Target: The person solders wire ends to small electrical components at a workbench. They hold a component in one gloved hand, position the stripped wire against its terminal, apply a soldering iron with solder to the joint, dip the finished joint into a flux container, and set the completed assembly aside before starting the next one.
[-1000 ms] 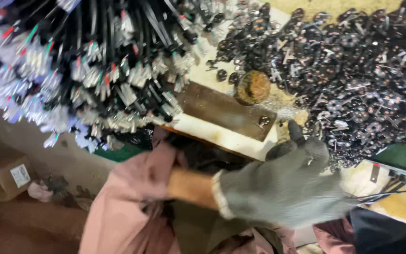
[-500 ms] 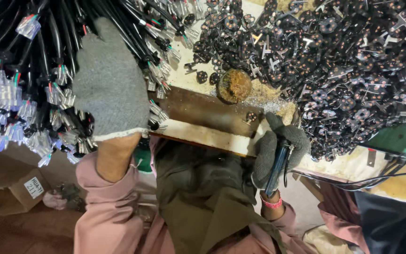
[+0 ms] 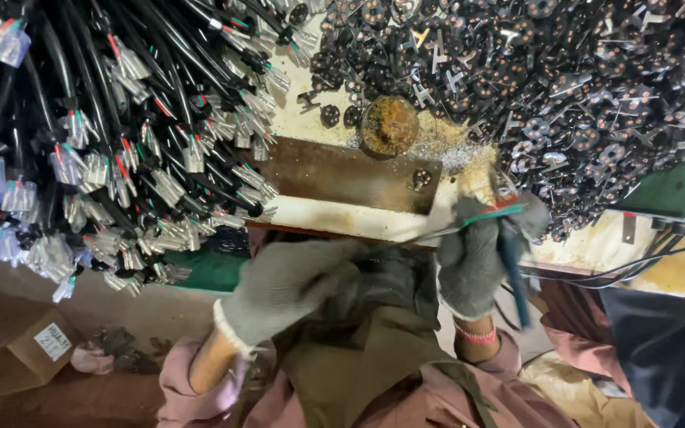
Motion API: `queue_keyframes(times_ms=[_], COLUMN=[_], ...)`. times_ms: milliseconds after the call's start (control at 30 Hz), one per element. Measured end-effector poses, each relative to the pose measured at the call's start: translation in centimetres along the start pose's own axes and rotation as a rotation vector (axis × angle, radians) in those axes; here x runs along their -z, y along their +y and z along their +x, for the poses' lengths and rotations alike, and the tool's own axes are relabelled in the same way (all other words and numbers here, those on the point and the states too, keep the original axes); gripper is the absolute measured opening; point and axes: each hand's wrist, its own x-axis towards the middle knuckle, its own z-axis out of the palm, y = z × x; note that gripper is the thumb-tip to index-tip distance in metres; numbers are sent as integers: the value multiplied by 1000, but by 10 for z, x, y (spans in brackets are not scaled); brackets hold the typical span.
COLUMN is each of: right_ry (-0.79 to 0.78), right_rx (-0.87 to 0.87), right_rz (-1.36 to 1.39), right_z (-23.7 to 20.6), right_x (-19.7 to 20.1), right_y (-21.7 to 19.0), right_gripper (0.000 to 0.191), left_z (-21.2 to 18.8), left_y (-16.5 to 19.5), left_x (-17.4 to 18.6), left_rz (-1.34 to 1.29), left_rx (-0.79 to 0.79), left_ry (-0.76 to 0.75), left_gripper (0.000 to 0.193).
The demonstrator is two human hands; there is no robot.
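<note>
Here, gloved left hand [image 3: 291, 285] pinching a blurred wire [image 3: 406, 238], right hand [image 3: 473, 261] closed on blue-handled tool [image 3: 513, 269], possibly pliers.

Setting: small assembly workshop, wiring or electrical parts. Evidence: worn, stained tabletop [image 3: 342, 215] with a rusty metal plate [image 3: 350, 174] fixed on it; large bundle of black cables [image 3: 97, 119] with stripped coloured wire ends and crimped terminals at left; heap of small dark stamped metal parts [image 3: 564, 87] at right; cardboard box [image 3: 41, 349] on dirty floor. Worker wears knit work gloves.
</note>
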Motion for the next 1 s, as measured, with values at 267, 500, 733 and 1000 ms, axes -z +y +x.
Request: queue_keyframes(times_ms=[267,500,733,1000], right_ry=[-101,1,-223,-55], right_rx=[15,-100,-120,-148], right_rz=[256,268,213,449], right_z=[-29,8,44,22], right_x=[-23,-10,-5,-12], right_y=[-4,-16,-47,-71], right_gripper=[37,32,34,48], left_z=[30,41,43,39], left_y=[-9,-27,-18,-24], left_x=[-27,-42,-43,-47], left_rz=[-278,-235,-236,-477], left_rx=[66,-26,-139,156], left_ry=[-26,242,191,116], left_gripper=[19,15,18,15])
